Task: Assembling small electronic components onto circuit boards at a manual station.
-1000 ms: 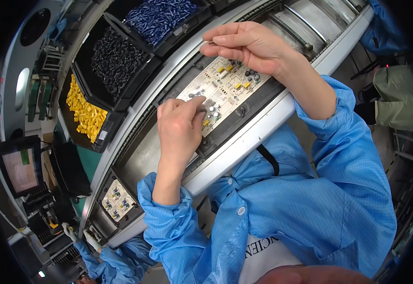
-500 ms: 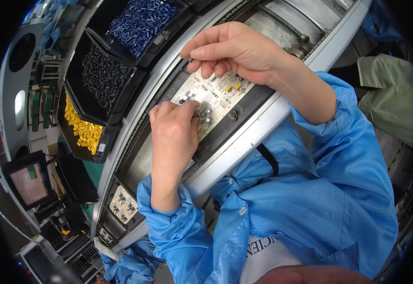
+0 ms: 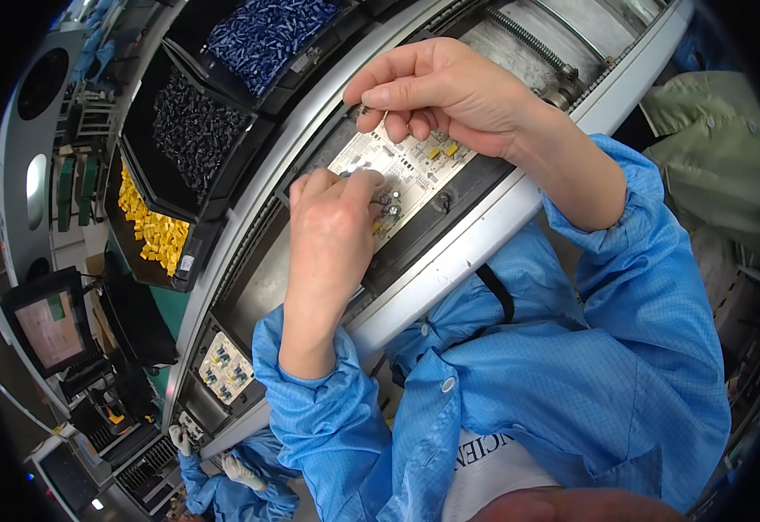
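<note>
A pale circuit board (image 3: 416,180) lies in a dark carrier on the conveyor in front of me, fitted with several small yellow blocks and round capacitors (image 3: 392,210). My left hand (image 3: 331,237) rests over the board's left part, fingers bent down and drawn together; whatever the fingertips hold is hidden beneath them. Above the board's far edge, my right hand (image 3: 449,94) is closed, with a small dark component (image 3: 364,110) with thin leads pinched between thumb and forefinger. The remaining fingers of that hand curl under the palm, and I cannot tell whether more parts lie in them.
Beyond the rail stand black bins of blue components (image 3: 267,39), black components (image 3: 195,130) and yellow blocks (image 3: 149,228). Another populated board (image 3: 226,370) sits further left on the line. A co-worker's gloved hand (image 3: 242,472) is past it; a monitor (image 3: 53,326) stands at left.
The board and both my hands have shifted slightly to the right in view. My left fingers now cover the capacitors that showed beside them. Both of the co-worker's gloved hands have come into view.
</note>
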